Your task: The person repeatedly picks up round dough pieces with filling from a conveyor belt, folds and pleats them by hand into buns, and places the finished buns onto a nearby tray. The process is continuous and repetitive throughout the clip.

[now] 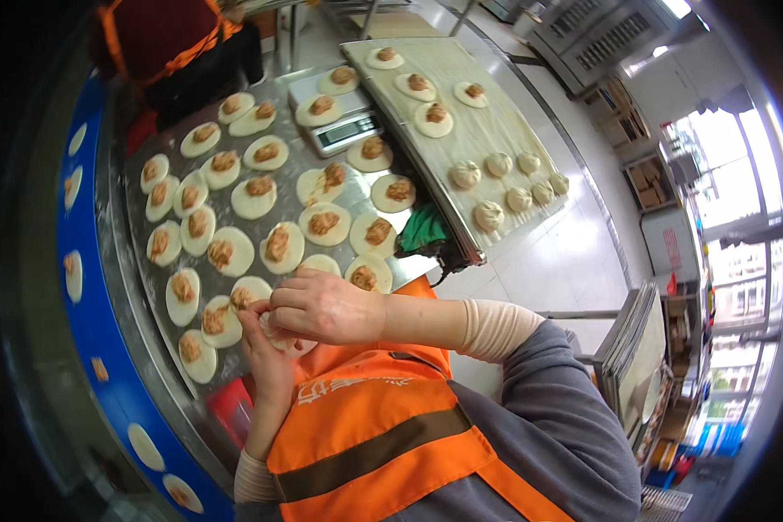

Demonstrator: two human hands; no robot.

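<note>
Close in front of my orange apron (pixel 365 435), a half-formed bun (pixel 280 340) of pale dough sits between my two hands. My left hand (pixel 268 365) cups it from the left and below. From above, my right hand (pixel 332 306) pinches its edge with curled fingers, hiding most of the dough. Just beyond my hands, a metal table (pixel 274 222) carries many flat dough rounds topped with orange-brown filling, among them one dough round (pixel 364 275) right past my right knuckles.
A digital scale (pixel 346 132) with filled rounds stands at the table's far end. Right of it, a cloth-covered tray (pixel 461 113) holds several pleated buns (pixel 490 215) and filled rounds. A blue conveyor belt (pixel 104 317) runs along the left; a green cloth (pixel 423 230) lies beside the tray. Another person (pixel 170 43) stands at the far left.
</note>
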